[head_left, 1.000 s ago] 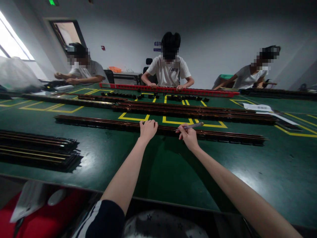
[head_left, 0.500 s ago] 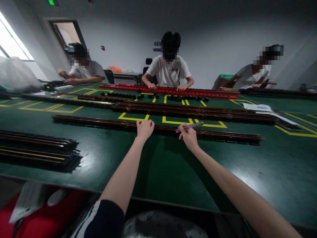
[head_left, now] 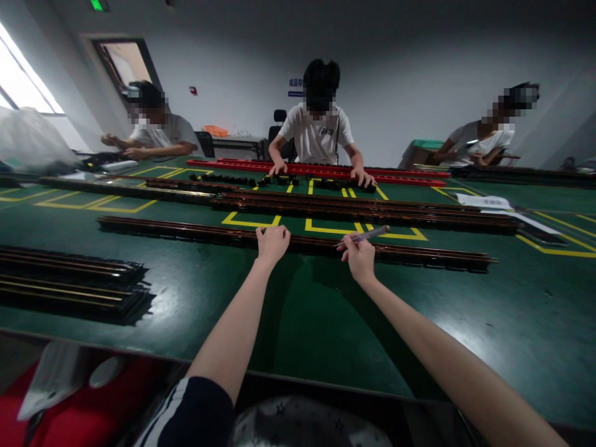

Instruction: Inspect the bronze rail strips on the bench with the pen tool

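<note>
A long dark rail with copper-coloured strips point(head_left: 205, 232) lies across the green table in front of me. My left hand point(head_left: 274, 243) is closed at the rail's near middle, its fingers curled over the edge. Farther right, my right hand point(head_left: 359, 257) grips a slim screwdriver point(head_left: 372, 234) with a clear, purplish handle. Its thin metal tip points left, over the rail; whether it touches cannot be made out.
More dark rails point(head_left: 354, 210) lie beyond mine, and stacked ones point(head_left: 65, 288) at the left. Small black blocks point(head_left: 233, 180) and a red rail frame point(head_left: 410, 179) lie near the co-worker opposite point(head_left: 321, 133). Papers point(head_left: 484, 201) lie at right. Two other people sit farther off.
My right hand and the screwdriver have shifted slightly right along the rail. My left hand stays put. The co-worker opposite has moved both hands from the red frame toward the black blocks.
</note>
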Available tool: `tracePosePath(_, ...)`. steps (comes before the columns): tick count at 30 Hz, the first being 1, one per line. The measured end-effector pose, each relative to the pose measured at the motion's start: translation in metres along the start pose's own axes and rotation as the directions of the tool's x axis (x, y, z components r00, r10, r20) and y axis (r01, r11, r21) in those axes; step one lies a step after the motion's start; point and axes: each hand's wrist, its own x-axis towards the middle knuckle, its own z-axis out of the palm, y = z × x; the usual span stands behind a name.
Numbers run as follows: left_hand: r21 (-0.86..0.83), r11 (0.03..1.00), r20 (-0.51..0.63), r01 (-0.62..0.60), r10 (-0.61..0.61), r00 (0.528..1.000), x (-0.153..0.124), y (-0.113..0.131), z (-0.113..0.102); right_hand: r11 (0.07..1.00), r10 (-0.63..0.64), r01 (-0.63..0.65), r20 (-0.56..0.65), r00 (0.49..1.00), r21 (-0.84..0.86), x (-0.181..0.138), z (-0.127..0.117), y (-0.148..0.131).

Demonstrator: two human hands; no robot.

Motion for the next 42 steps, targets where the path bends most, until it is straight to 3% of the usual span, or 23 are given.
tracePosePath(6, -0.013, 1.0, -0.004, -0.007, 0.007, 1.0, -0.001, -0.001, 0.001, 1.0, 0.003, -0.005, -0.075, 0.997, -0.02, 0.0, -0.001, 0.002)
tracePosePath(18, 0.07, 0.998, -0.047, 0.002, 0.002, 0.999, -0.002, 0.002, 0.005, 0.999, 0.01, -0.011, -0.025, 1.0, -0.044, 0.002, -0.002, 0.004)
tracePosePath(25, 0.106, 0.987, -0.095, -0.117, 0.127, 0.987, -0.009, 0.007, 0.008, 1.0, 0.003, -0.003, 0.011, 1.0, -0.026, 0.001, -0.003, 0.002)
tracePosePath(32, 0.039, 0.952, 0.048, -0.303, 0.301, 0.952, -0.012, 0.021, 0.011, 0.999, -0.003, 0.003, 0.003, 1.0, -0.038, 0.001, -0.002, 0.002)
tracePosePath(42, 0.041, 0.957, 0.067, -0.288, 0.285, 0.956, -0.009, 0.022, 0.013, 0.999, 0.017, -0.017, -0.004, 1.0, -0.032, 0.002, -0.002, 0.003)
